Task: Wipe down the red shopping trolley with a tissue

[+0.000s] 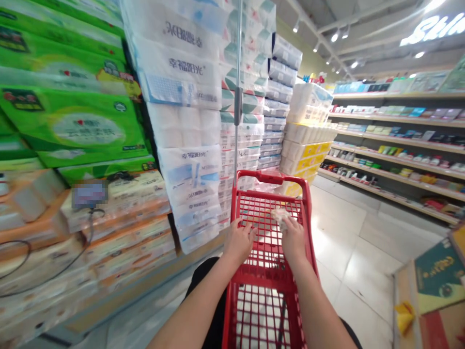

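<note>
In front of me stands a red plastic shopping cart [247, 277] with a grid basket and a raised handle. My right hand [293, 240] is over the grid, its fingers closed on a crumpled whitish wad [279, 214] that looks like tissue or a cloth; its exact kind is unclear. The wad is at or just above the grid. At the left side of the basket, my left hand [239, 241] has its fingers loosely bent and apart, with nothing visible in them. It reaches over the cart's left edge; whether it touches the grid is hard to tell.
Green tissue packs [90, 123] and white paper-roll packs [191, 118] are stacked close on the left. A thin metal pole [237, 104] rises beyond the cart. Stocked shelves [395, 128] line the right past a tiled floor [348, 242]. A box display [439, 276] stands near right.
</note>
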`<state>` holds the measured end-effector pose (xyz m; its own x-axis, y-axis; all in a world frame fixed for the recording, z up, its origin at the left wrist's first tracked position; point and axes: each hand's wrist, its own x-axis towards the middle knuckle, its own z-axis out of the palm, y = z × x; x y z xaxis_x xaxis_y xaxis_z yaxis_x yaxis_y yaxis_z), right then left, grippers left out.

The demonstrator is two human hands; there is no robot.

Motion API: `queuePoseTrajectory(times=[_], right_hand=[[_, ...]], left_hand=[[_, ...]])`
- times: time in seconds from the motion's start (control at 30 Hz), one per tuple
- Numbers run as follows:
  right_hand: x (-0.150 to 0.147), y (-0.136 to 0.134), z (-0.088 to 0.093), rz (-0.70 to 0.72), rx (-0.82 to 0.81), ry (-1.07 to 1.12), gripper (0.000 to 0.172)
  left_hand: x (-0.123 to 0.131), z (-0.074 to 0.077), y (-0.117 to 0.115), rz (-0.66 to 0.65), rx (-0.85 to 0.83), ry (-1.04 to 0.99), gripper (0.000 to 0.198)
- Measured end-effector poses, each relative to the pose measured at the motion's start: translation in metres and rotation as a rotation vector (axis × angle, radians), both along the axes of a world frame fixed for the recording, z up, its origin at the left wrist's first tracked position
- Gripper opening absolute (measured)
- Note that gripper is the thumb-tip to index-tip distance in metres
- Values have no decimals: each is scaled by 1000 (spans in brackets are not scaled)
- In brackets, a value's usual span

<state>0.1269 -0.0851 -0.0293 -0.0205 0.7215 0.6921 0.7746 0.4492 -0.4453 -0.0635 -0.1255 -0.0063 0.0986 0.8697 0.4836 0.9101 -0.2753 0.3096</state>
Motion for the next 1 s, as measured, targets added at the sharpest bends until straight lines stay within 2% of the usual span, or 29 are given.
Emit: queuePoseTrajectory(times=[0.03,0.13,0.17,0.2,0.3,0.33,0.37,0.47,0.5,0.53,0.67,0.73,0.83,0.87,0.9,1.0], right_hand=[[-2,0,1,16,-14,-9,51],[-9,2,4,270,-57,-92,54],[-9,3,4,289,-59,-90,53],[-8,4,5,241,-55,-65,52],[-6,7,6,-32,-35,20,51],[-7,6,6,-51,-34,10,52],[-9,6,6,-13,-37,-20,53],[-16,3,7,229,-62,-132,53],[-16,3,7,258,-73,-141,52],[-14,4,8,236,-82,-130,53],[-2,7,9,-52,-91,-22,51],[-5,5,11,-12,-98,-35,52],[-16,0,14,248,-134,-101,61],[-18,-1,15,282,-141,-101,63],[-17,-1,16,264,-142,-86,63],[-11,1,15,46,-120,-17,57]], left_hand=[[0,-1,3,2,2,7,46],[-2,-2,11,4,14,36,46],[-3,-2,13,3,15,44,46],[-4,-2,14,1,12,50,46],[-3,1,18,3,-1,47,47],[-3,1,19,6,2,45,46],[-2,1,20,10,9,45,46],[1,-2,23,15,31,60,45],[1,-3,24,11,30,65,46],[1,-4,26,7,25,67,46],[1,-4,29,8,12,58,47],[1,-2,30,15,17,55,46],[0,0,29,7,28,58,44],[0,1,29,5,30,60,44],[0,1,29,4,29,63,44],[2,0,29,6,19,61,45]])
